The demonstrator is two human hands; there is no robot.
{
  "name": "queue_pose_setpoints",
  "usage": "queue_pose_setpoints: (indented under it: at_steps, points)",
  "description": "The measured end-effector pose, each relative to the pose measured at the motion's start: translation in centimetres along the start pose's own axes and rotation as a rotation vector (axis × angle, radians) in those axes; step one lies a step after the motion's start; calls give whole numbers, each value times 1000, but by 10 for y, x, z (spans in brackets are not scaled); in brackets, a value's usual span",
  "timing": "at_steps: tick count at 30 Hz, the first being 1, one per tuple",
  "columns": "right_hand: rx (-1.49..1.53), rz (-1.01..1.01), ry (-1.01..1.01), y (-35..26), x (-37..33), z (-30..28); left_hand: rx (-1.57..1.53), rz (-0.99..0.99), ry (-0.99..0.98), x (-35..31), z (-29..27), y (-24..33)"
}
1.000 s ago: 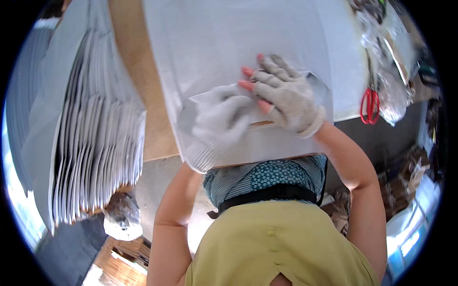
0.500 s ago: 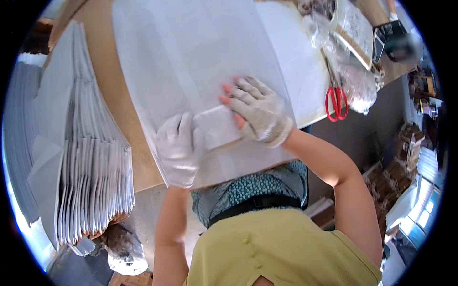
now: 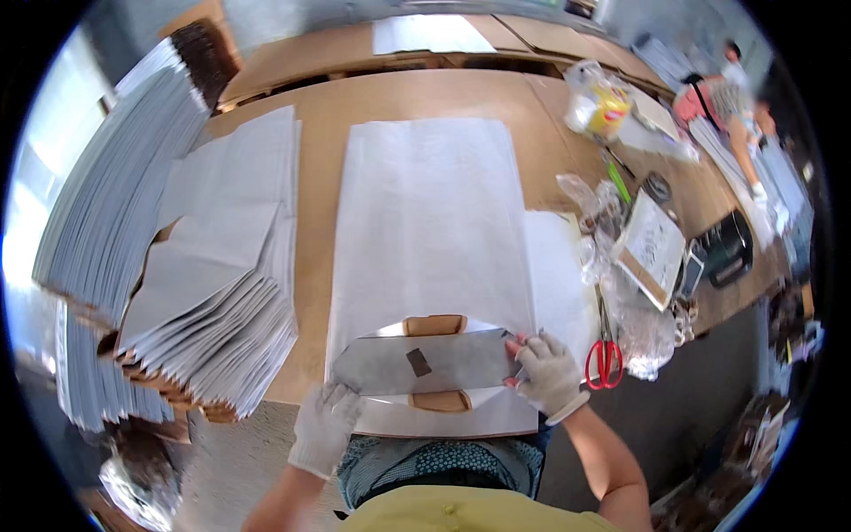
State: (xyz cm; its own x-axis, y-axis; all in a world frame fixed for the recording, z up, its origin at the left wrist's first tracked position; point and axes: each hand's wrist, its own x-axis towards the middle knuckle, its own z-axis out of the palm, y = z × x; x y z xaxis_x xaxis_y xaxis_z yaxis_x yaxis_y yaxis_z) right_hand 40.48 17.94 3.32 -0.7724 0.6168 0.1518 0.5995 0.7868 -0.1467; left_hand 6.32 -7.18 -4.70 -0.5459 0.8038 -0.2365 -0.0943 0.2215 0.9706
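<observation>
A stack of white paper bags (image 3: 430,204) lies lengthwise on the table in front of me. The near end of the top bag is spread into folded flaps, with brown paper (image 3: 434,325) showing inside. Across those flaps lies a flat grey plate (image 3: 470,359) with cut corners and a small dark patch. My left hand (image 3: 326,430), in a white glove, has its fingers curled at the plate's left end. My right hand (image 3: 551,377), gloved with bare fingertips, grips the plate's right end. The undersides of both grips are hidden.
Folded white bags (image 3: 222,341) fan out at left, beside a taller pile (image 3: 124,204). To the right are red-handled scissors (image 3: 604,359), crumpled clear plastic (image 3: 645,341), a white pad (image 3: 651,244) and a black mug (image 3: 722,248). Another person (image 3: 722,97) is at the far right.
My view has tilted up, showing more table. Both hands have moved apart, from pressing on a smooth white surface to the two ends of the grey plate. The bag end now shows spread flaps.
</observation>
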Motion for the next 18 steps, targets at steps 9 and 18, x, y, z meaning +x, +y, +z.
queue_pose_setpoints:
  at_steps: [9,18]
  points:
    - [1407,593,159,121,19,59,315,381,349,34,40,219]
    - [445,37,-121,-45,28,19,-101,559,661,48,-161,386]
